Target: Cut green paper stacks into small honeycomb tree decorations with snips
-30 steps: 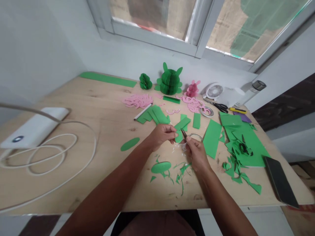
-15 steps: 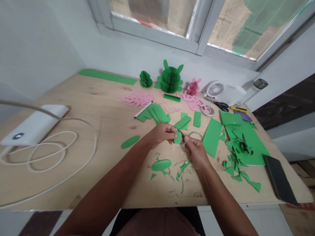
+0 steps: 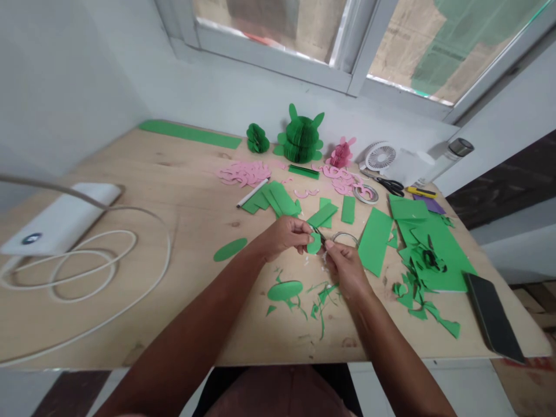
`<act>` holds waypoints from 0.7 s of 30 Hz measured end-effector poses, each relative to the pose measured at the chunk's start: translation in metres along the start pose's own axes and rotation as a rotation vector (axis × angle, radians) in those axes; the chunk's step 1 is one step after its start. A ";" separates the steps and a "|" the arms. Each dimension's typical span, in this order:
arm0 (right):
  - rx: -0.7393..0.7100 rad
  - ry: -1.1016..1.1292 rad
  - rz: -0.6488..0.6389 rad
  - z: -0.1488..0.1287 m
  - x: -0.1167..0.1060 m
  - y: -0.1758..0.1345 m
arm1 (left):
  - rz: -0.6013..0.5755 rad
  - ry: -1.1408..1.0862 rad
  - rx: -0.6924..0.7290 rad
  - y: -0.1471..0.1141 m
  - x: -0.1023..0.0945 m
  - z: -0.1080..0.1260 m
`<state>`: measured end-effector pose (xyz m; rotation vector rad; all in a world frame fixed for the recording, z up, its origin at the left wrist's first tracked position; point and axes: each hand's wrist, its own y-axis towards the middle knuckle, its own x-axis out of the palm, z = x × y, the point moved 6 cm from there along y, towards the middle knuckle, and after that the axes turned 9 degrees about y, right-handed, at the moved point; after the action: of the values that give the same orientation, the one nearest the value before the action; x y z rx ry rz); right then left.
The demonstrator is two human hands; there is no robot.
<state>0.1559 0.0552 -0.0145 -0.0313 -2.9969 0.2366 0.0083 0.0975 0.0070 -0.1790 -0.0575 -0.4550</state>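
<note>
Our scissors (image 3: 322,237) have swung leftward since a second ago, and the green disc (image 3: 314,244) now shows its round face. We pinch its left side with our left hand (image 3: 290,236) and grip the scissors in our right hand (image 3: 346,263), above the middle of the tabletop (image 3: 165,191). Nearer its front edge lies a green oval (image 3: 284,291).

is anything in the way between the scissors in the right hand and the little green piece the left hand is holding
Nothing visible is in the way. The left hand pinches the green piece at its left side, and the scissors in the right hand are right by its upper-right edge.
</note>
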 end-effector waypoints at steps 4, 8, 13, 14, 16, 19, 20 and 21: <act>0.012 -0.004 -0.001 0.000 0.000 -0.001 | -0.001 0.005 -0.002 0.000 0.000 0.001; 0.006 -0.015 0.003 0.000 0.000 -0.001 | -0.010 0.014 0.000 -0.001 0.000 0.003; -0.003 -0.021 0.007 0.001 -0.001 0.000 | -0.011 0.010 0.000 -0.001 0.000 0.003; -0.006 -0.024 0.009 0.001 -0.001 0.000 | -0.008 0.010 0.002 -0.002 0.000 0.003; -0.001 -0.028 0.012 0.000 -0.001 0.000 | -0.002 0.010 0.004 -0.002 0.000 0.004; 0.009 -0.028 0.012 0.000 -0.001 0.000 | -0.001 0.007 -0.002 -0.002 0.000 0.003; 0.011 -0.028 0.009 0.000 0.000 0.000 | -0.001 0.005 -0.005 -0.002 0.001 0.003; 0.012 -0.028 0.008 0.000 0.000 0.000 | 0.000 0.004 -0.008 -0.002 0.001 0.003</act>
<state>0.1564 0.0548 -0.0143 -0.0398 -3.0234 0.2582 0.0081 0.0964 0.0102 -0.1855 -0.0516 -0.4556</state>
